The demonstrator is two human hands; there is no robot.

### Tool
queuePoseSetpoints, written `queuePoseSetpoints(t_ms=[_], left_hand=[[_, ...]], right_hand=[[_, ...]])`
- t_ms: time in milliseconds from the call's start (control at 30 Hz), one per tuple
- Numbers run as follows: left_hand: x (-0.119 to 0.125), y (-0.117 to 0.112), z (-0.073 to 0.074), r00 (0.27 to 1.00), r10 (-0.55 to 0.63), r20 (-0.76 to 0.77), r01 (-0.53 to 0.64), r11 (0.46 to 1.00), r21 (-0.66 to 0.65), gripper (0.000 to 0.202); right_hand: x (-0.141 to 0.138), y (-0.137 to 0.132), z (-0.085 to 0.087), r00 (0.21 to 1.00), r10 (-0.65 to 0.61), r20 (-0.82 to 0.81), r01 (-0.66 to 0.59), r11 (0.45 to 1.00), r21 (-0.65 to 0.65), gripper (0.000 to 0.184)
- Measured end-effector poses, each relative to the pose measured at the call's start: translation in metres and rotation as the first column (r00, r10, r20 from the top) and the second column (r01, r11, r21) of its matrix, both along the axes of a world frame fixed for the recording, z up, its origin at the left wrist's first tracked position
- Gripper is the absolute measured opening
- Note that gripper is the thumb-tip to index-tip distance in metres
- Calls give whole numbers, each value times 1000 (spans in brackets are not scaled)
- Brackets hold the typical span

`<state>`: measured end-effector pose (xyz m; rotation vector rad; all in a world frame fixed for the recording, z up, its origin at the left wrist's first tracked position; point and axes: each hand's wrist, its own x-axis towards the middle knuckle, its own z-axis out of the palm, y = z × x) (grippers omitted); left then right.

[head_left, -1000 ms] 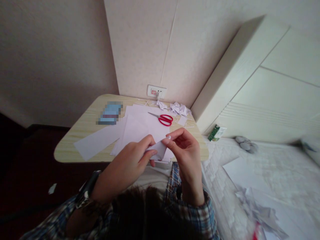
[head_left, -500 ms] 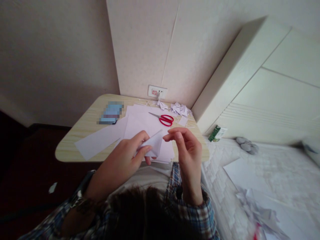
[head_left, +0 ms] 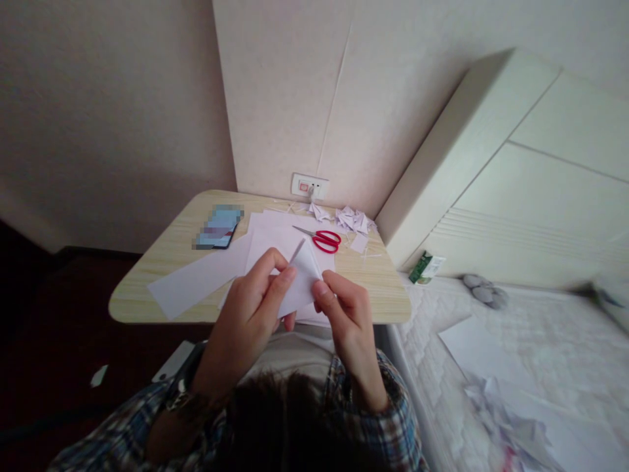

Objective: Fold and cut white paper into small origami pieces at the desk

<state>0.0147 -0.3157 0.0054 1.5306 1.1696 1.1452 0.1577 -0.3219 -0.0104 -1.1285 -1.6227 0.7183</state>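
Observation:
A small folded piece of white paper (head_left: 301, 282) is held up over the near edge of the table, its point upward. My left hand (head_left: 260, 288) pinches its left side between thumb and fingers. On its right edge, my right hand (head_left: 344, 305) grips with thumb and forefinger. Beneath and behind the hands lies a stack of white sheets (head_left: 265, 239). Red-handled scissors (head_left: 325, 240) rest on these sheets, blades toward the left. A long paper strip (head_left: 196, 278) lies to the left of my left hand.
A phone with a blurred screen (head_left: 219, 226) lies on the wooden table (head_left: 152, 269). Folded paper pieces (head_left: 352, 219) and scraps sit at the back right, by a wall socket (head_left: 309, 187). On the bed at right are a green-and-white carton (head_left: 426, 267), a grey item (head_left: 485, 291) and more paper (head_left: 481, 347).
My right hand has moved left and down and now grips the folded paper's right edge. The paper has turned more upright in my left hand.

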Motion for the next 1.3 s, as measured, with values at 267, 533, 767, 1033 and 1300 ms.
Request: queuePoseSetpoints(t_ms=[267, 533, 767, 1033, 1300], left_hand=[[-2, 6, -4, 994, -94, -57, 93, 995, -29, 26], [-2, 11, -5, 988, 111, -109, -93, 983, 160, 31], [4, 30, -15, 968, 249, 20, -249, 961, 118, 31], [15, 69, -9, 945, 310, 99, -314, 949, 20, 25], [41, 97, -1, 923, 349, 162, -345, 937, -54, 28]], right_hand=[[-2, 2, -3, 997, 42, 60, -42, 999, -8, 39], [-5, 9, -6, 993, 73, 93, -73, 997, -7, 42], [-7, 40, -5, 996, 78, 37, -77, 997, -20, 45], [11, 90, 12, 948, 266, 175, -250, 962, -109, 41], [30, 125, 20, 964, 253, 78, -241, 961, -133, 44]])
